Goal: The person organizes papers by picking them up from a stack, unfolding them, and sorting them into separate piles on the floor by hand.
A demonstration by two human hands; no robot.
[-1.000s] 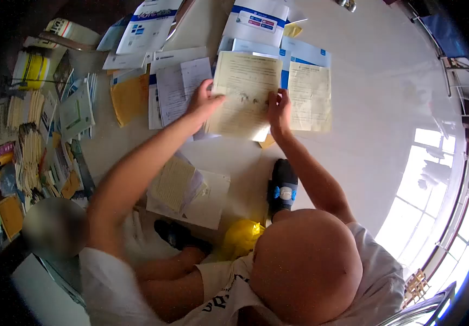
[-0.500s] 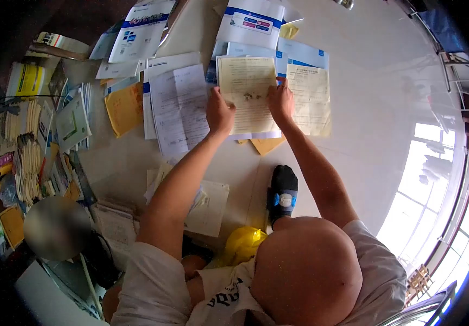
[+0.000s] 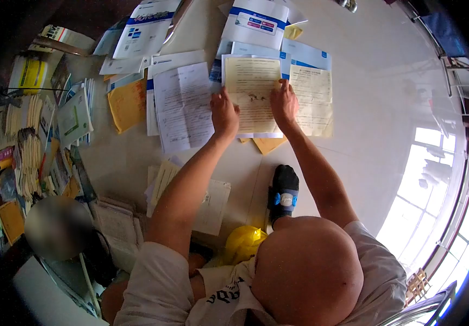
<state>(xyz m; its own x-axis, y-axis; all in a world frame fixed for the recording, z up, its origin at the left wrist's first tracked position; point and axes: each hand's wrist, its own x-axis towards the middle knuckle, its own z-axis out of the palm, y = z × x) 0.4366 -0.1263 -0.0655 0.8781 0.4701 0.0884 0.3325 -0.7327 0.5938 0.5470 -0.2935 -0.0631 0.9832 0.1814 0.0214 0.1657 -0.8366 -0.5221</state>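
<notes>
A yellowed printed sheet (image 3: 253,81) lies over a white sheet whose edges show around it. At its left edge is my left hand (image 3: 225,115), fingers bent in and closed on the margin. My right hand (image 3: 285,106) closes on the right edge, its fingertips partly hidden. Just right of it lies a second yellowed sheet (image 3: 313,100). To the left, a creased white printed sheet (image 3: 183,106) lies on other papers. Blue and white booklets (image 3: 256,24) lie above the sheets.
Brown envelopes (image 3: 127,106) lie at left and below the sheets. Stacks of books and papers (image 3: 28,163) fill the far left. A yellow bag (image 3: 242,244) sits by my feet, near more papers (image 3: 210,206). A bright window reflection (image 3: 419,185) shows on the floor at right.
The yellowed sheet, earlier held raised and tilted, now lies flatter over the white sheet. My left hand has moved right and down along its left edge, uncovering more of the creased white sheet.
</notes>
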